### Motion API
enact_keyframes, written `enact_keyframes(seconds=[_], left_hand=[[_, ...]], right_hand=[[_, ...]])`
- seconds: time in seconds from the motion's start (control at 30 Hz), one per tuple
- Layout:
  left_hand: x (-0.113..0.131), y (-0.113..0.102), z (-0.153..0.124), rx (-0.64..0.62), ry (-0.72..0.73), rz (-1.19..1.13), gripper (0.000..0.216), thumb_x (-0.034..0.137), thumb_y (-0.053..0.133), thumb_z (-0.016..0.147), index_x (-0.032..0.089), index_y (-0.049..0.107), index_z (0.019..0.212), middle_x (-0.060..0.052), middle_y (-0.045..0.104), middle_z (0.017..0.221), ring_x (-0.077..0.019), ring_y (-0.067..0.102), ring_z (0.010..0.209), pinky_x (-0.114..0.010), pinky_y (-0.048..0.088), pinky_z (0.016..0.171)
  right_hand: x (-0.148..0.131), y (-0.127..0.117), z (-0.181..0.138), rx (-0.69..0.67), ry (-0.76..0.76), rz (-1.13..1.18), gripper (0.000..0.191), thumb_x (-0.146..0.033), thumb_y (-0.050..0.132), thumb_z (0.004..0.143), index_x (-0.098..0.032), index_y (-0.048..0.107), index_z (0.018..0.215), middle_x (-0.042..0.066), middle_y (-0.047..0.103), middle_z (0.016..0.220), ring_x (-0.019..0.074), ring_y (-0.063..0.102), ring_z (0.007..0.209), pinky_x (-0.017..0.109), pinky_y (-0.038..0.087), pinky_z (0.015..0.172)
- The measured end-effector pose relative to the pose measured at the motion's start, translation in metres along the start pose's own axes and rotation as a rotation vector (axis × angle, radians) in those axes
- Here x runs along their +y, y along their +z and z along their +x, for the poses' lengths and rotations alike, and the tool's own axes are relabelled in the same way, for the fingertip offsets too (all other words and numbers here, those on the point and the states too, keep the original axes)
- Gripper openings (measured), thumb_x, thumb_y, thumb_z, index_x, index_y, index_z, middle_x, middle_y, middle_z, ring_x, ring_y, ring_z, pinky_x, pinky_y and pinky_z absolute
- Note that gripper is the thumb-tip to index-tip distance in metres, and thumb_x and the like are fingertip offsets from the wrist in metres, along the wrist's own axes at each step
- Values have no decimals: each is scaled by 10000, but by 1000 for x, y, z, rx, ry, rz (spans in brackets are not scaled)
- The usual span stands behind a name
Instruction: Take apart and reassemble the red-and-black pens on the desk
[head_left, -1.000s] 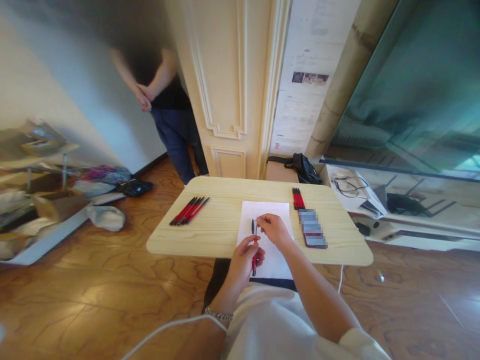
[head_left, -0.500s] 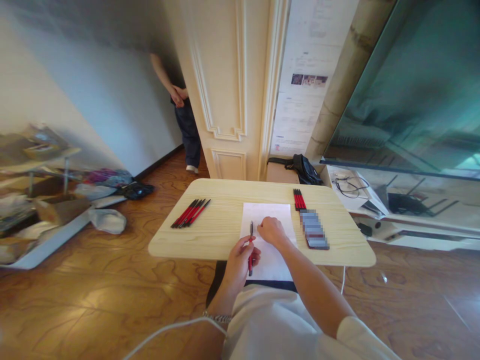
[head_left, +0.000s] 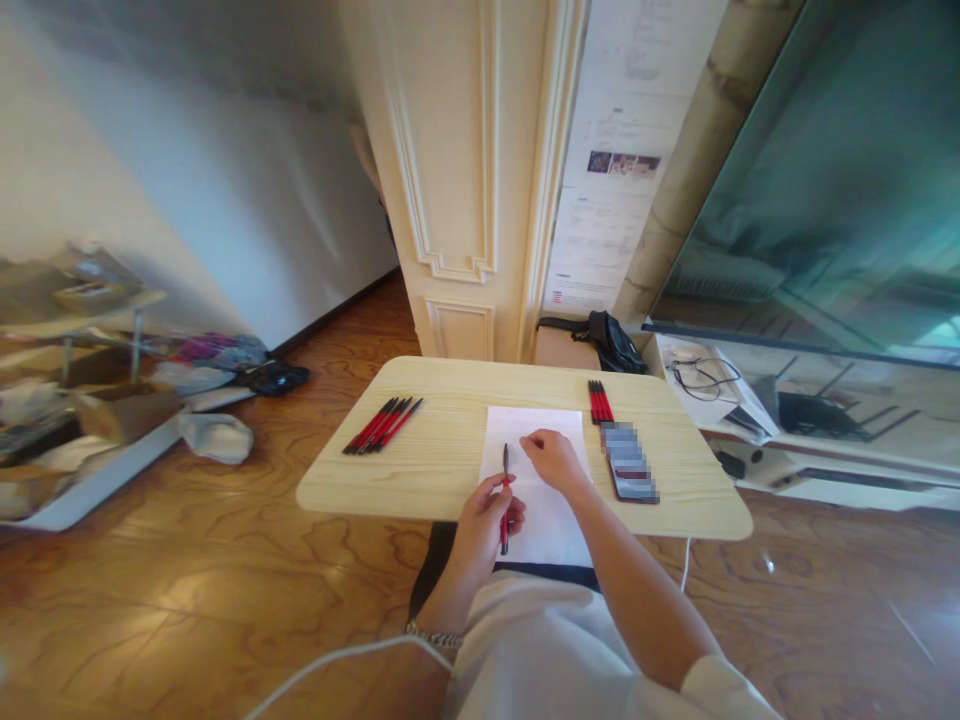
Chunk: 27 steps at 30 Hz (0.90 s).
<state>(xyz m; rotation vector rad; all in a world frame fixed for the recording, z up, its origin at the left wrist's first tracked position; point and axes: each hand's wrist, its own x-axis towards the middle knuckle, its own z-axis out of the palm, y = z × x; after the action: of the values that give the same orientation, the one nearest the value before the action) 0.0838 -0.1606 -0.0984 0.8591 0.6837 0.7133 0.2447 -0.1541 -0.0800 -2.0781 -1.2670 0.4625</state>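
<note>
My left hand (head_left: 480, 525) is closed around a red and black pen (head_left: 505, 459), which points away from me with its dark tip at the far end. The pen is over a white sheet of paper (head_left: 547, 530). To its right, my right hand (head_left: 556, 461) hovers or rests above the same sheet, fingers curled and pinched together. Whatever may be between those fingertips is too small to make out. A group of several red and black pens (head_left: 381, 426) lies on the left of the table, and several more pens (head_left: 600, 402) lie side by side beyond the phone.
The light wooden table (head_left: 450, 385) has rounded corners. A phone (head_left: 631, 468) with a blurred screen lies right of the paper. Behind are a panelled pillar (head_left: 454, 200), a black bag (head_left: 611, 342) and a white unit with cables. Boxes and bags clutter the floor at left.
My right hand has shifted slightly right, away from the pen's tip. The left hand still grips the pen. A person at the back has moved mostly behind the pillar.
</note>
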Motion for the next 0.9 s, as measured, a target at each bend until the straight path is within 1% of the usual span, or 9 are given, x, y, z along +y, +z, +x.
enact_keyframes(seconds=[0.07,0.13,0.2,0.3,0.43,0.53,0.67,0.8,0.9], left_hand=[[-2,3,0,-7,-6,6,397,412,662,735,164,557,1028,-14,611,633,-106,544,508,-204,379,465],[-5,7,0,4,-10,19,405,421,659,735,166,557,1032,-15,612,636,-107,546,505,-204,383,465],[-7,12,-1,13,-19,41,420,434,656,731,170,556,1041,-15,615,636,-111,551,504,-208,391,467],[-9,15,-2,16,-45,89,439,461,657,718,172,562,1035,-15,618,631,-121,562,507,-216,408,473],[-6,16,-6,12,-56,105,445,479,668,701,178,573,1015,-13,619,637,-124,572,518,-216,412,479],[-2,17,-8,12,-51,87,449,484,677,690,176,580,1003,-13,620,636,-122,569,514,-217,408,476],[0,15,-7,12,-43,56,446,469,679,696,175,578,1016,-14,621,641,-120,568,517,-221,410,481],[-2,11,-5,-6,-45,38,453,445,673,717,165,568,1058,-20,624,654,-122,574,528,-226,418,490],[-3,9,-4,-12,-51,30,463,440,668,730,166,554,1085,-21,633,668,-124,583,540,-233,431,506]], right_hand=[[1,-4,-12,-75,-67,173,375,-439,446,847,-162,667,724,38,648,660,151,567,626,243,374,568],[1,-5,-24,-156,-126,313,314,-413,495,820,-164,665,733,18,642,669,137,559,630,229,382,569],[2,-4,-30,-184,-147,394,251,-369,535,792,-162,666,737,12,647,687,131,561,648,223,393,588],[4,-4,-26,-141,-82,466,235,-352,550,773,-150,657,723,18,649,677,120,551,613,221,393,572],[11,-13,0,-81,2,526,273,-394,550,768,-145,659,744,30,658,680,102,521,548,210,368,510],[17,-19,18,-64,41,422,279,-388,553,760,-144,677,706,30,645,625,103,508,517,213,346,486],[22,-13,24,-85,90,99,243,-354,574,748,-168,709,668,36,644,575,132,553,540,232,347,516],[22,-1,20,-76,87,-178,209,-349,590,750,-203,735,708,74,694,676,188,623,697,257,380,609],[19,6,19,-47,87,-293,195,-340,594,752,-209,738,755,105,711,772,220,634,785,278,392,664]])
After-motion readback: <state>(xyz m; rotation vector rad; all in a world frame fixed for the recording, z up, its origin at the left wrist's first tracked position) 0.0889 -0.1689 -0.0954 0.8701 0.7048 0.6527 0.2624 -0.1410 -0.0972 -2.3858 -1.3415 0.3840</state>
